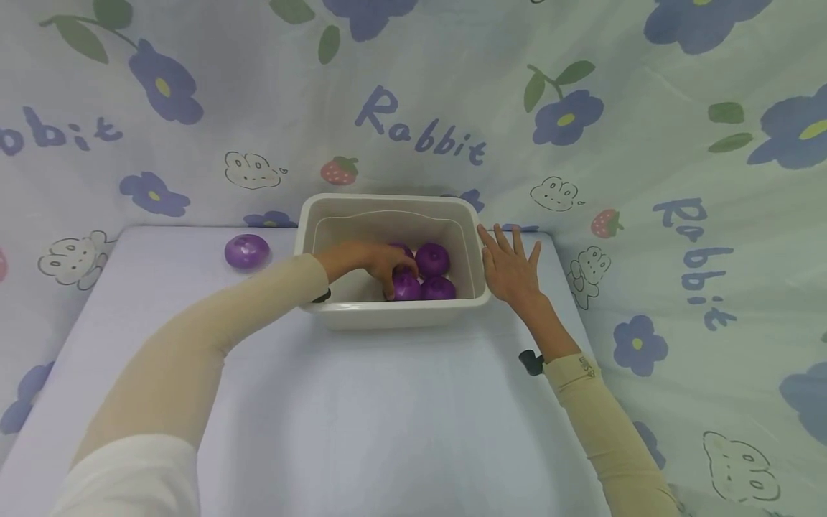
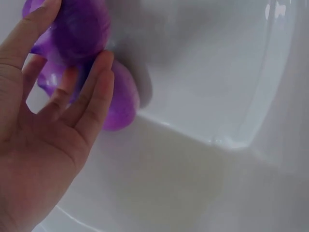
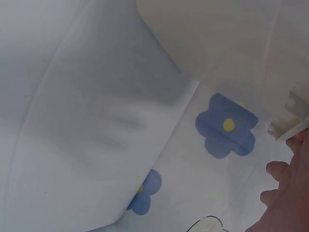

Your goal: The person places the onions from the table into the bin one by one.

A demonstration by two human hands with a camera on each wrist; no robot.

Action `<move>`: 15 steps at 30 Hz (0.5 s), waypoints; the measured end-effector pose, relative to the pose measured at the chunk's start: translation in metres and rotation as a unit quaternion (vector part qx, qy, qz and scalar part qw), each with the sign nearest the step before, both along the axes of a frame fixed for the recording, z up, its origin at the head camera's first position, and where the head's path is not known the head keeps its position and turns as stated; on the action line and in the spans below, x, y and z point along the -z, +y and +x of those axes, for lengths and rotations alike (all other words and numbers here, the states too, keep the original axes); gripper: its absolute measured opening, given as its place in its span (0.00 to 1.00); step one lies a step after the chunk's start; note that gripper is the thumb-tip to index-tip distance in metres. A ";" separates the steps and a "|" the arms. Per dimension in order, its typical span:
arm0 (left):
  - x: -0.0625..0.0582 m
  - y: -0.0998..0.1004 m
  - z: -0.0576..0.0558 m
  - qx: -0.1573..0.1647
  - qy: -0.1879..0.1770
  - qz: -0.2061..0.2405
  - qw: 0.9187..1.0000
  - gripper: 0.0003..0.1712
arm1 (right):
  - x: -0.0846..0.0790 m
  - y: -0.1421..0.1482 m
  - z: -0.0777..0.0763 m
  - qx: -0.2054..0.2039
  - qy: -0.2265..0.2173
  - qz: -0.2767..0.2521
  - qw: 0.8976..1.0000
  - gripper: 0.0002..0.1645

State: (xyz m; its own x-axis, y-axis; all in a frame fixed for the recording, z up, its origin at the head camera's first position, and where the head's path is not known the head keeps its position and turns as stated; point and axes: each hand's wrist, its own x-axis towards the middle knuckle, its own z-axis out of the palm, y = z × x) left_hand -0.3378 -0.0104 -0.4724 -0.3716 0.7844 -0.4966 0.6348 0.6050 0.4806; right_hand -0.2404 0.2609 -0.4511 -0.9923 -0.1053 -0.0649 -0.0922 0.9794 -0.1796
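My left hand (image 1: 388,266) reaches inside a white plastic bin (image 1: 388,316), thumb and fingers curved round a glossy purple onion (image 1: 407,287). In the left wrist view the thumb lies on this onion (image 2: 84,34), and the fingertips reach its lower edge; a second onion (image 2: 123,99) lies just beyond the fingers. Beside the held one in the bin are more purple onions (image 1: 432,259), partly covered by the hand. With fingers spread straight, my right hand (image 1: 513,273) rests against the bin's right rim; only part of that hand (image 3: 287,193) shows in the right wrist view.
Another purple onion (image 1: 247,252) lies on the white table (image 1: 388,416), left of the bin. Behind the table hangs a cloth (image 1: 420,64) printed with flowers, rabbits and lettering. It also runs along the right side.
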 end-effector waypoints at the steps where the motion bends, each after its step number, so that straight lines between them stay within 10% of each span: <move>1: 0.000 0.000 0.001 0.002 -0.002 -0.002 1.000 0.42 | 0.000 0.000 0.000 0.000 0.000 -0.002 1.000 0.33; 15: -0.004 0.000 0.002 0.007 0.009 0.007 1.000 0.42 | -0.001 0.000 0.001 0.001 -0.009 -0.011 1.000 0.33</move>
State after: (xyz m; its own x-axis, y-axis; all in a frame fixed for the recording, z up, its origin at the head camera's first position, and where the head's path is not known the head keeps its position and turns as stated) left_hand -0.3362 -0.0102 -0.4688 -0.3688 0.7967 -0.4788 0.6522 0.5888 0.4775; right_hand -0.2397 0.2609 -0.4497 -0.9913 -0.1040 -0.0801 -0.0861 0.9756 -0.2018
